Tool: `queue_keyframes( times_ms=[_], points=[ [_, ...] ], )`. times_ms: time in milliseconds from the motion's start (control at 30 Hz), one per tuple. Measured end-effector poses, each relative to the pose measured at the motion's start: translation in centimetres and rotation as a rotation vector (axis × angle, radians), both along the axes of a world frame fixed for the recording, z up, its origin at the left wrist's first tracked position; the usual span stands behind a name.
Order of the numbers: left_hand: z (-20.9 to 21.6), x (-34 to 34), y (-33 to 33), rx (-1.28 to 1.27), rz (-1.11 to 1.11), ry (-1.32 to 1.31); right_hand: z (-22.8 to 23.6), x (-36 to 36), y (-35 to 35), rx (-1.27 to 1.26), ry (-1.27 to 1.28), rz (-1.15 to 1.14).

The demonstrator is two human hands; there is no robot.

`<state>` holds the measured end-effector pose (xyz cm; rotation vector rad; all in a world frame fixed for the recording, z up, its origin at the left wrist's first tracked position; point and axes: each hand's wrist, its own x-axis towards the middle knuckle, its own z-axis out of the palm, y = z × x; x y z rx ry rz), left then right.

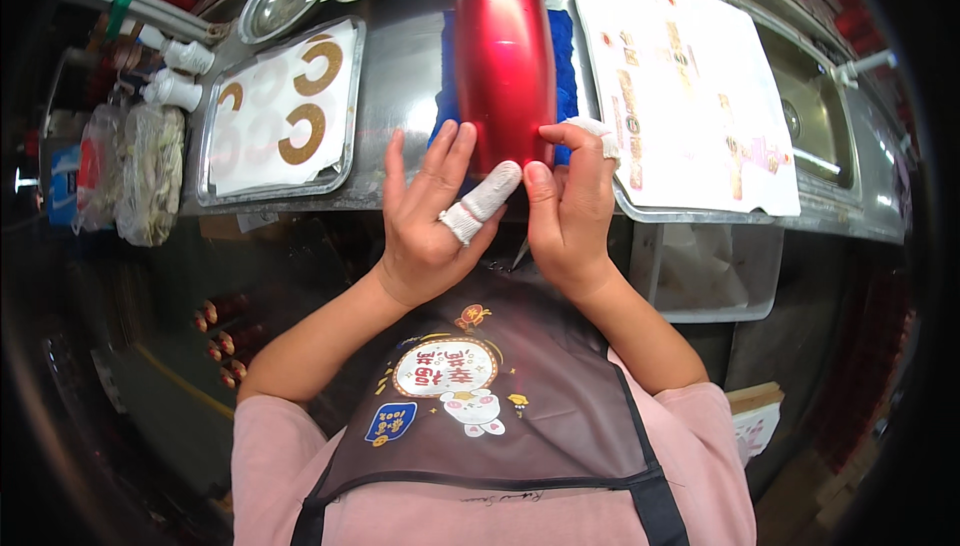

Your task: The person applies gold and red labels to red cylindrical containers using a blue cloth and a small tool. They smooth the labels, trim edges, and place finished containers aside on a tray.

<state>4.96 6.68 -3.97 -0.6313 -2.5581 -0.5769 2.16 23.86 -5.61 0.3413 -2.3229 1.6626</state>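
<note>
A glossy red bottle [505, 66] lies on a blue cloth [564, 46], its neck pointing away and its base toward me. My left hand [435, 206] is at the left of the base with its fingers stretched and apart; one digit in a white finger cover [482, 203] reaches to the bottle's lower edge. At the right of the base, my right hand [575, 211] has its thumb and a bent finger against the bottle. That finger wears a white cover [597, 134] too. A thin pointed thing [520, 254] shows below my right thumb; its kind is unclear.
Gold C-shaped pieces [302, 134] lie on a white sheet in a metal tray [352, 96] at left. Printed white paper [690, 96] covers the right side by a sink [830, 136]. White bottles [175, 91] and plastic bags [150, 176] stand far left. A clear bin [710, 271] sits below the table edge.
</note>
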Motion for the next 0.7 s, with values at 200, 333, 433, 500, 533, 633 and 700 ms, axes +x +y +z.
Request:
queue_keyframes(
  times_ms=[200,333,433,500,533,633,700],
  points=[
    [1.3,-0.8,0.5,-0.112,-0.023,0.099,-0.5,-0.5,1.0,-0.138,-0.005,0.055],
    [1.2,-1.3,2.8,-0.128,0.002,0.160,-1.3,-0.2,2.1,-0.135,-0.021,0.069],
    [0.5,-0.7,3.3,-0.067,-0.037,0.118,-1.3,0.5,2.8,-0.183,-0.134,0.059],
    [0.0,-0.2,2.2,0.061,-0.060,0.219,-0.7,0.8,3.0,-0.201,-0.138,0.031],
    [-0.2,0.3,1.4,0.039,0.009,0.151,-0.4,0.9,2.9,-0.277,-0.181,0.039],
    [-1.0,0.6,-0.2,0.272,0.074,0.006,0.6,0.8,2.2,-0.058,-0.167,0.061],
    [-1.4,0.9,-0.5,0.310,0.108,-0.081,1.0,0.5,1.4,0.061,-0.038,0.024]
  ],
)
